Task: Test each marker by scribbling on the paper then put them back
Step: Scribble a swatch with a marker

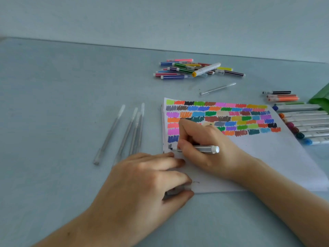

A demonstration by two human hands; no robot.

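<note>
A pale blue-grey tabletop [53, 104] fills the view and meets a plain wall [160, 18] of the same tone along its far edge. Nearest, the left hand [142, 180] lies palm down at the near left corner of the paper [249, 157], its index and middle fingers stretched flat onto the sheet while the thumb and lower fingers curl round a small grey cap [173, 191]. Just beyond it the right hand [201, 145] rests on the sheet, fingers curled tight round a grey marker [204, 149]; the marker lies almost level, its dark tip touching the paper near the left edge, below a column of scribbles, and its white butt end pointing right. The upper part of the paper is packed with rows of short colour scribbles [222, 116] in many hues; the lower right part is bare white. Left of the paper, four slim grey pens [124, 132] lie on the tabletop, roughly parallel. At the right edge, a row of thick white-barrelled markers [306, 125] with coloured ends lies side by side, next to something green [320, 98]; past them sit a few thin markers [283, 97]. Farther back a clear pen [218, 88] lies alone, and beyond it a loose heap of thin striped markers [187, 70] with one thick white marker [206, 69], yellow-ended, lying across it
</note>
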